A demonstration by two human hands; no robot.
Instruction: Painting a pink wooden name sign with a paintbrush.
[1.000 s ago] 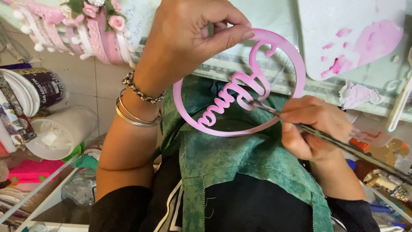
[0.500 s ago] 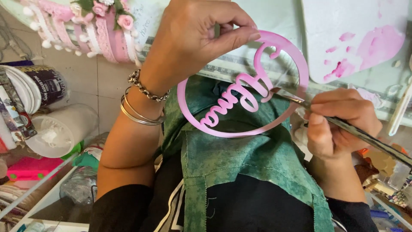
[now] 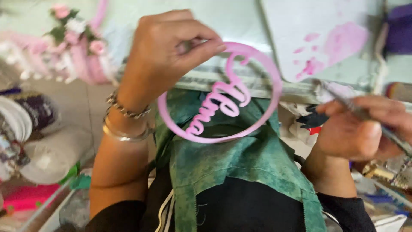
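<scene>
Paint-stained tabletop [image 3: 343, 25] behind; left hand [image 3: 167, 51] pinches the pink ring [image 3: 274, 92] by its top rim above a green apron [image 3: 240, 163]; right hand [image 3: 365, 126], well apart, grips a thin brush [image 3: 356, 111].

Craft workshop: paint-smeared board [image 3: 326, 47], pink floral decorations [image 3: 73, 47].

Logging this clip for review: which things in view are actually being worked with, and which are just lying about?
In use:
left hand pinching the pink ring with cursive lettering
right hand holding a thin brush, its tip off the ring
paint-smeared white board

Lying about:
pink flower decoration
stacked white plates
white container
green cloth on the lap
</scene>
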